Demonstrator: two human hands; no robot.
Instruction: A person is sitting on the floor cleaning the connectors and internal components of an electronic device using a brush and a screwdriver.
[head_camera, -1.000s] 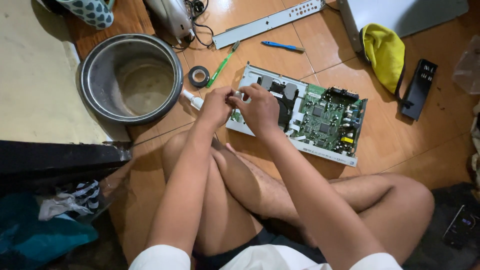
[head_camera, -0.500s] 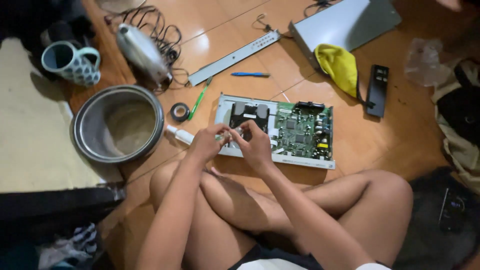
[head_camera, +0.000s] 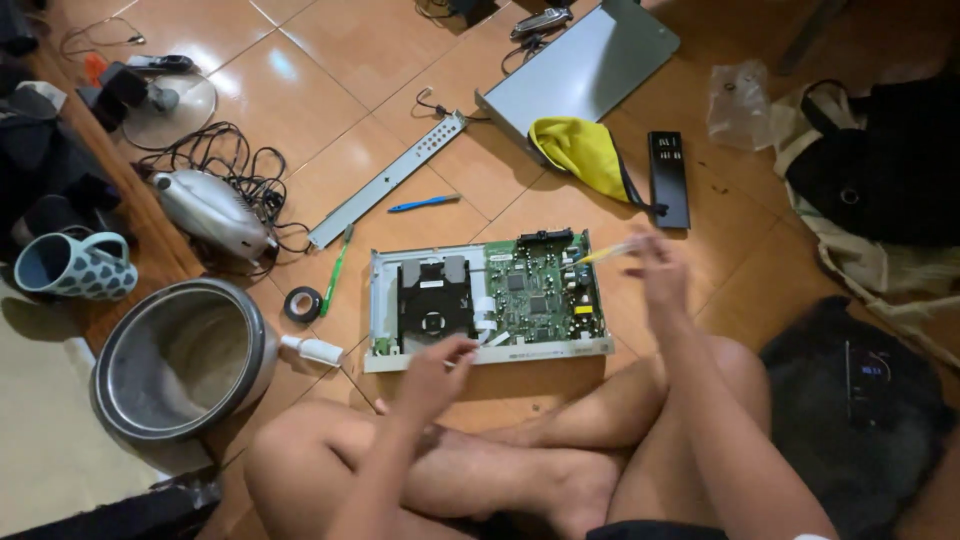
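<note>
Since the earlier frame, both hands have been pulled apart: they were joined at the front-left of the opened disc player (head_camera: 490, 298), and the right hand (head_camera: 655, 262) has now been swung to the player's right end. A thin yellow-handled tool (head_camera: 608, 251) is gripped in its fingers; details are lost to motion blur. The left hand (head_camera: 438, 368) is held at the player's front edge near the black disc drive (head_camera: 432, 296), fingers loosely curled, nothing seen in them.

L to R around it: 1 patterned mug (head_camera: 70, 266), 1 steel pot (head_camera: 180, 358), 1 silver hair dryer (head_camera: 212, 212) w/ tangled cord, 1 roll of black tape (head_camera: 302, 304), 1 green pen (head_camera: 336, 270), 1 blue pen (head_camera: 424, 203), 1 long metal strip (head_camera: 388, 179), 1 grey cover panel (head_camera: 590, 68), 1 yellow cloth (head_camera: 585, 152), 1 black remote (head_camera: 669, 178), 1 clear plastic bag (head_camera: 742, 103). The player's front is partly blocked by the crossed legs and left hand.
</note>
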